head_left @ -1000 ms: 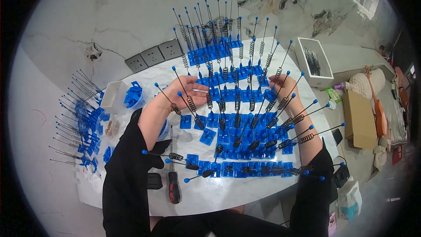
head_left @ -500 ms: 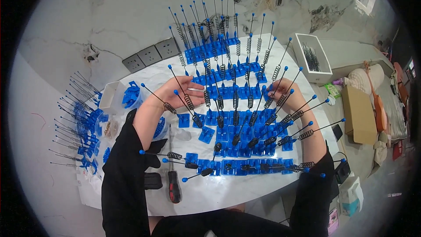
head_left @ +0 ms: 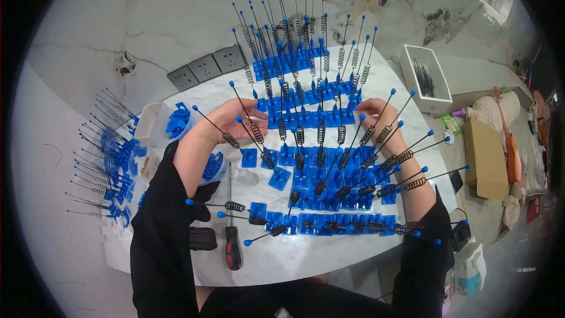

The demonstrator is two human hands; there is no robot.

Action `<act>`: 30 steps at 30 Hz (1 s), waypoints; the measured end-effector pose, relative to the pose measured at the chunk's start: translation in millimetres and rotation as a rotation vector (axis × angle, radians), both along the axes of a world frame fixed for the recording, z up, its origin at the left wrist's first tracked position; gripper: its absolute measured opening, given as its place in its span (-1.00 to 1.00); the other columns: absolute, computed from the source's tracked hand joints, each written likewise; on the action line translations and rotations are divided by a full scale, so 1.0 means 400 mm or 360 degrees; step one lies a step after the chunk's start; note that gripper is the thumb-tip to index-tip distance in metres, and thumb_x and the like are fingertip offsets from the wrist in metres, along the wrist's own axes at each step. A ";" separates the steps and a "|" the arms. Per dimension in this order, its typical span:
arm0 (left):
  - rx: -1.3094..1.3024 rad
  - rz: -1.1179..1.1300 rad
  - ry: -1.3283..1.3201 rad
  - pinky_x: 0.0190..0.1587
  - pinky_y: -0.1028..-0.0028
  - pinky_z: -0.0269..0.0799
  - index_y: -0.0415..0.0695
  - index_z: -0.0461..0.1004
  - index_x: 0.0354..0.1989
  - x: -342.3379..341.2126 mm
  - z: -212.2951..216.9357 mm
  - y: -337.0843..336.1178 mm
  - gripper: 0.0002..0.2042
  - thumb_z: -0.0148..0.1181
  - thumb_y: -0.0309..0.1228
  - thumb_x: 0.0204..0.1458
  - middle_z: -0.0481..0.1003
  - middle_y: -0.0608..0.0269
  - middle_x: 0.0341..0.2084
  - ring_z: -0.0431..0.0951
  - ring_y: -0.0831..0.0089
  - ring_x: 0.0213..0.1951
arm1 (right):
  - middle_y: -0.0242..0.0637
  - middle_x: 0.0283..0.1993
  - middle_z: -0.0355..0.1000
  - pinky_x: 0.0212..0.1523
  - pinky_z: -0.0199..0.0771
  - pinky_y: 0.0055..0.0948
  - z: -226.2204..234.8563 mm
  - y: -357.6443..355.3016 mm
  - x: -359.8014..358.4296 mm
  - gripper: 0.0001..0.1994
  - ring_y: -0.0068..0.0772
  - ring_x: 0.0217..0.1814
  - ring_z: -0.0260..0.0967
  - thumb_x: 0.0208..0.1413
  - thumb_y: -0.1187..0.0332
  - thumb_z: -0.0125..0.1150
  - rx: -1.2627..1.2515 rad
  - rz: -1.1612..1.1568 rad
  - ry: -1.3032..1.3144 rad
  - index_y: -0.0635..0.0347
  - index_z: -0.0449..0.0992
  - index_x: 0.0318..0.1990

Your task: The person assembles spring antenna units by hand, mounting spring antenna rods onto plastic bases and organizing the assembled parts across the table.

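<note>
Rows of blue plastic square bases [head_left: 347, 197] stand on the table, each with a black spring [head_left: 321, 135] and a thin rod tipped by a blue ball. My left hand [head_left: 232, 121] is open, its fingers stretched out at the left end of the middle rows [head_left: 312, 120]. At those rows' right end is my right hand [head_left: 379, 116], fingers half bent and the thumb apart, with nothing seen in its grasp. Fingertips of both hands are close to the end bases; springs in front partly cover them, and I cannot tell whether they touch.
A screwdriver [head_left: 233, 247] lies at the near left beside a black case [head_left: 203, 238]. Tubs of blue parts [head_left: 178, 122] and more spring pieces [head_left: 115, 159] crowd the left. A white box of black springs [head_left: 438, 103] is at the right, near a brown carton [head_left: 485, 159].
My right hand has moved farther away along the rows' right end. The two middle rows now lie closer together, and the separate base at their right is drawn in. My left hand has shifted slightly.
</note>
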State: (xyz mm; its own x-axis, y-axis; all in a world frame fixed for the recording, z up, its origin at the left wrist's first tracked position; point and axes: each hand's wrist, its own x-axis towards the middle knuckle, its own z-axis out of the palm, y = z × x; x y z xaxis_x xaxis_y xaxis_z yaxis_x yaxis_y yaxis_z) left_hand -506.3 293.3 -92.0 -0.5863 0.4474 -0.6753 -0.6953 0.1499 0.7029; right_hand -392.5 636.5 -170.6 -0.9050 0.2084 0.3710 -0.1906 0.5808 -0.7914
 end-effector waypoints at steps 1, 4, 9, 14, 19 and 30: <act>0.0003 0.0006 0.0015 -0.13 0.26 0.53 -0.47 0.34 -0.04 -0.003 -0.007 -0.005 -0.54 -0.09 -0.18 0.24 0.46 -0.19 -0.15 0.56 0.07 -0.14 | -0.24 -0.40 0.43 -0.27 0.46 -0.43 -0.005 0.000 -0.012 -0.80 -0.35 -0.31 0.46 -0.09 0.46 0.35 -0.0001 0.0008 0.0000 0.27 0.56 -0.26; 0.0018 -0.0010 0.0016 -0.12 0.25 0.53 -0.47 0.35 -0.05 -0.012 -0.019 -0.012 -0.56 -0.07 -0.21 0.23 0.46 -0.20 -0.15 0.55 0.09 -0.12 | -0.19 -0.22 0.36 -0.32 0.43 -0.41 -0.010 -0.010 -0.043 -0.70 -0.34 -0.36 0.42 -0.10 0.41 0.37 0.0024 -0.0304 0.0189 0.25 0.53 -0.16; 0.0064 -0.0002 0.0035 -0.05 0.26 0.51 -0.51 0.33 -0.03 0.004 -0.010 0.005 -0.55 -0.04 -0.24 0.22 0.45 -0.19 -0.15 0.54 0.11 -0.10 | -0.17 -0.25 0.35 -0.32 0.41 -0.35 -0.021 0.009 -0.064 -0.73 -0.27 -0.38 0.41 -0.08 0.35 0.38 0.0286 -0.0302 0.0224 0.26 0.56 -0.22; 0.0085 0.0049 0.0105 0.04 0.25 0.50 -0.58 0.29 -0.01 0.009 -0.020 -0.009 -0.54 -0.01 -0.29 0.19 0.45 -0.28 -0.13 0.54 0.08 -0.06 | -0.20 -0.36 0.40 -0.33 0.42 -0.37 -0.020 0.016 -0.022 -0.82 -0.29 -0.40 0.41 -0.08 0.46 0.34 0.0061 -0.0199 0.0038 0.30 0.55 -0.29; 0.0083 -0.0021 0.0055 -0.02 0.26 0.55 -0.59 0.26 0.03 0.006 -0.015 0.000 -0.53 -0.01 -0.31 0.18 0.45 -0.33 -0.12 0.56 0.03 -0.08 | -0.09 -0.18 0.37 -0.16 0.42 -0.30 -0.002 0.008 0.047 -0.56 -0.15 -0.13 0.38 -0.14 0.44 0.38 0.0298 0.0045 0.0036 0.27 0.45 -0.03; 0.0262 -0.0182 -0.0044 -0.21 0.38 0.57 -0.51 0.32 -0.02 -0.013 -0.019 0.024 -0.62 -0.17 -0.37 0.22 0.50 -0.19 -0.19 0.60 0.22 -0.25 | -0.05 -0.17 0.34 -0.17 0.40 -0.28 -0.005 -0.005 0.008 -0.42 -0.12 -0.18 0.36 -0.24 0.27 0.50 0.0341 -0.0233 0.0065 0.41 0.40 -0.08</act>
State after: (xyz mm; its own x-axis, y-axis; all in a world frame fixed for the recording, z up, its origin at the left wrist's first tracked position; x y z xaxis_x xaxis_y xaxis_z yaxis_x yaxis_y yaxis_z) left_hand -511.5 303.0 -99.7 -0.5074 0.6157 -0.6029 -0.6998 0.1138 0.7052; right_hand -389.1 634.5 -172.6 -0.8543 0.2486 0.4565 -0.1217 0.7581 -0.6406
